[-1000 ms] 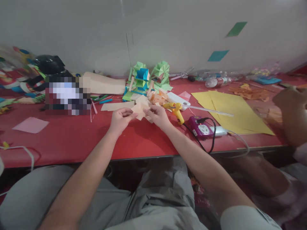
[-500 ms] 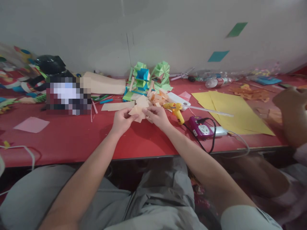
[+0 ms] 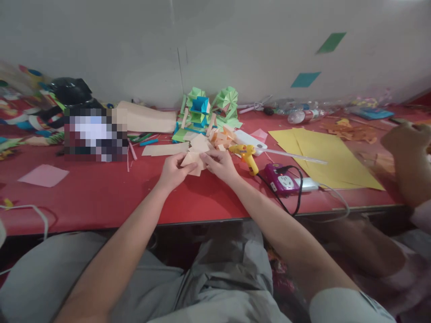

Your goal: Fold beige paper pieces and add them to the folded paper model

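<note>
Between my two hands is a small piece of peach-coloured folded paper [image 3: 193, 162]. My left hand [image 3: 173, 171] pinches its left side between thumb and fingers. On the right side, my right hand [image 3: 222, 165] grips it the same way. Just behind the hands lie more peach paper pieces [image 3: 200, 142] and orange folded paper [image 3: 224, 135]. A yellow hot glue gun [image 3: 248, 157] with a long clear glue stick in it lies to the right of my right hand. Green folded-paper shapes [image 3: 226, 102] and a blue folded-paper piece [image 3: 200, 104] stand farther back.
A purple power socket [image 3: 282, 179] with a black cord sits near the front edge. Yellow paper sheets [image 3: 333, 157] lie to the right, a pink square [image 3: 43, 175] to the left. Another person's arm [image 3: 409, 157] reaches in at right. A plastic bottle [image 3: 303, 116] lies behind.
Both hands have come slightly lower and nearer to me, with the folded paper still pinched between them. The things on the table keep their places.
</note>
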`<state>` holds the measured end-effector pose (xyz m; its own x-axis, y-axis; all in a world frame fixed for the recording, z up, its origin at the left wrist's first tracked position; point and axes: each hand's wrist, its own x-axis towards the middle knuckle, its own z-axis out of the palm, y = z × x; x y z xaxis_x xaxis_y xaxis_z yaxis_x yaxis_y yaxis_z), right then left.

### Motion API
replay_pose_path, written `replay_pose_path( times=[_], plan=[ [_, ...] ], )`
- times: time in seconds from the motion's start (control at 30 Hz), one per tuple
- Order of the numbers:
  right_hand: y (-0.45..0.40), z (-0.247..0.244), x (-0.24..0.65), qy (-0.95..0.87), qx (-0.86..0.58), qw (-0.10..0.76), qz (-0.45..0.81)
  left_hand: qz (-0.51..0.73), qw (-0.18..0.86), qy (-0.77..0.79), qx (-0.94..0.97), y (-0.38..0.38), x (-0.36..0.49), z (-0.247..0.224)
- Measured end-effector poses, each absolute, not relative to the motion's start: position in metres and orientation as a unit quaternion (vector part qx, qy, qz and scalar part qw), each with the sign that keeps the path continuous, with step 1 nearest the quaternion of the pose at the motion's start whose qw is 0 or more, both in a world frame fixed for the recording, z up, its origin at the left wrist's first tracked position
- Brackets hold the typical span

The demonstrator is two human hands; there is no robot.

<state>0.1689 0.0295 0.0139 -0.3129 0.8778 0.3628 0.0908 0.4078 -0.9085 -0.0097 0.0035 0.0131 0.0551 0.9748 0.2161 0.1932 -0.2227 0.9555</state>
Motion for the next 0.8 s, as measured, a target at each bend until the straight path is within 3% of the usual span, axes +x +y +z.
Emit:
replay_pose_path(
  times=[0.13,0.33,0.57,0.8],
  plan=[
    [0.0285,0.0144,0.1695,-0.699,-0.347,0.468,0.413,0.478,0.455,0.468,0.589,0.0014,-0.0069,0.0150],
    [0.0308,0.0141,0.1674,-0.715,-0.353,0.455,0.397,0.521,0.376,0.510,0.572,0.0042,-0.0106,0.0115],
    [0.0352,0.0073,0.1703,-0.720,-0.386,0.463,0.345,0.505,0.446,0.480,0.561,0.0040,-0.0069,0.0123],
    [0.0351,0.0079,0.1696,-0.727,-0.384,0.443,0.356,0.515,0.392,0.516,0.561,0.0054,-0.0089,0.0111]
  ],
)
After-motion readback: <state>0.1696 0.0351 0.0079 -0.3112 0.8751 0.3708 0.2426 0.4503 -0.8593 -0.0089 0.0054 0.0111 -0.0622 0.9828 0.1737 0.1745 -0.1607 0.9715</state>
